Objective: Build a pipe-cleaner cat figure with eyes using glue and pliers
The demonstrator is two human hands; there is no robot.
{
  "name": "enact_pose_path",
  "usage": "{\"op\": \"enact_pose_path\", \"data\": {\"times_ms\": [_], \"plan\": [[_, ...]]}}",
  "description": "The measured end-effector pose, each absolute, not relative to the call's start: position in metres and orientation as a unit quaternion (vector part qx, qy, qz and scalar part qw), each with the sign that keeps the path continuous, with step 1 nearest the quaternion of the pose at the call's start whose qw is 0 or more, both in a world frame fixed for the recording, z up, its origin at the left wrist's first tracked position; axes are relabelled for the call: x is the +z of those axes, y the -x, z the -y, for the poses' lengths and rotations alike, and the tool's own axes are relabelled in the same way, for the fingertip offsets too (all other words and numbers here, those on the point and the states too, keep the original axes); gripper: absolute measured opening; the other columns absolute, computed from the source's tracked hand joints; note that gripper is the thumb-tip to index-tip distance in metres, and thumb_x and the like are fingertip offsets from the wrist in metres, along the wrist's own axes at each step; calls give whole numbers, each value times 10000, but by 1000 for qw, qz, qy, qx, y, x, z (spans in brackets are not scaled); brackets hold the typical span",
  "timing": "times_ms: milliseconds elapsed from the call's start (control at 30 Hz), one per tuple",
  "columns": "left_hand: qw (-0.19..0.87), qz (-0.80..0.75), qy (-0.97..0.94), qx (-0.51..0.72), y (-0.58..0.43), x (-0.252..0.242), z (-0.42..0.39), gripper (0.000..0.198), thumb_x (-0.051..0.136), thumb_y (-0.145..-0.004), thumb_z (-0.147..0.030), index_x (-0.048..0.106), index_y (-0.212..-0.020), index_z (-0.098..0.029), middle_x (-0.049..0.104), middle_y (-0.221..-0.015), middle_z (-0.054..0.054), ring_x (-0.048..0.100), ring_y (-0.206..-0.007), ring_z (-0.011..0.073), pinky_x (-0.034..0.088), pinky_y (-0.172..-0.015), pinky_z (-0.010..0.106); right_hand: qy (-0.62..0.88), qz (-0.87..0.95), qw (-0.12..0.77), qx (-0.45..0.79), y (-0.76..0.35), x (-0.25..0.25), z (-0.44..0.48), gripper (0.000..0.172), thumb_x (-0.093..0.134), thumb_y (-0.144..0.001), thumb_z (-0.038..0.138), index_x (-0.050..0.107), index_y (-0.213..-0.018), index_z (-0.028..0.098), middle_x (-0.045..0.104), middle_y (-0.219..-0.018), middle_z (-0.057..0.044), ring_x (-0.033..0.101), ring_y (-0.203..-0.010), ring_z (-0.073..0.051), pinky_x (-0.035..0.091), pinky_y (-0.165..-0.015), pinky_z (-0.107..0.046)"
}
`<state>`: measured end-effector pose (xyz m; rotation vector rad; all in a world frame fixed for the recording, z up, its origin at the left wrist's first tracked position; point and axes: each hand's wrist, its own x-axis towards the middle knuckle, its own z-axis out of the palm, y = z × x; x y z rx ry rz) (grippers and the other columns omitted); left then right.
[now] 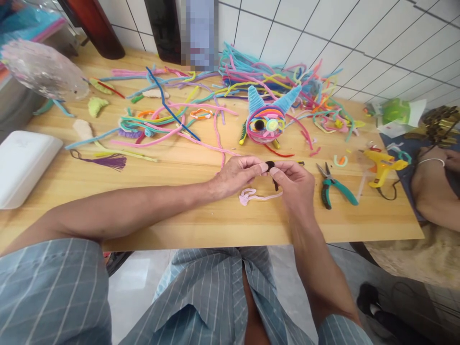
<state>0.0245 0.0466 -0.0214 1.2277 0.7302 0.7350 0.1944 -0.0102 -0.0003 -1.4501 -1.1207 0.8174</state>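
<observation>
Between the fingertips of both hands is a small black coil of pipe cleaner [270, 166]. My left hand [239, 175] pinches it from the left, thumb and finger closed. From the other side, my right hand [295, 184] also pinches it, and a short black end hangs below the fingers. A pale pink pipe cleaner [247, 195] lies loosely curled on the table under the hands. Just beyond them stands a round pipe-cleaner figure [266, 125] with blue pointed ears, one black-centred eye and one yellow-green-centred eye.
Teal-handled pliers [332, 187] and a yellow glue gun [383, 165] lie to the right. Loose pipe cleaners [251, 72] pile along the tiled wall. A white box [28, 167] and purple tassel [111, 162] are left. Another person's arm [436, 187] rests at the right edge.
</observation>
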Motion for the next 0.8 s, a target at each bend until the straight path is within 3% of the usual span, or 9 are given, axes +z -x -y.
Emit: {"op": "enact_pose_path", "data": {"times_ms": [300,467,800], "plan": [[624,-294,-655,307,-20,-13,-63,212,772,-830,-366,755,-824,-155,683,-749,-12,547,-684,114,408,-652,250,637,506,489,315,-198,2,12,123,765,-715,317,739,-785,219,713,-673,21,609,-596,-130,499,-580,-277],[627,-316,-642,309,-18,-13,-66,308,788,-837,-444,746,-777,-145,651,-700,-15,523,-667,115,384,-654,261,627,532,487,295,-203,4,13,132,777,-766,333,759,-843,227,776,-784,0,671,-692,-152,551,-670,-301],[659,-354,-545,380,-23,-8,-49,393,854,-778,-538,733,-758,-165,611,-651,-33,466,-636,101,395,-656,261,628,513,504,297,-198,2,13,102,761,-787,317,725,-766,224,697,-662,31,589,-603,-124,506,-610,-276]]}}
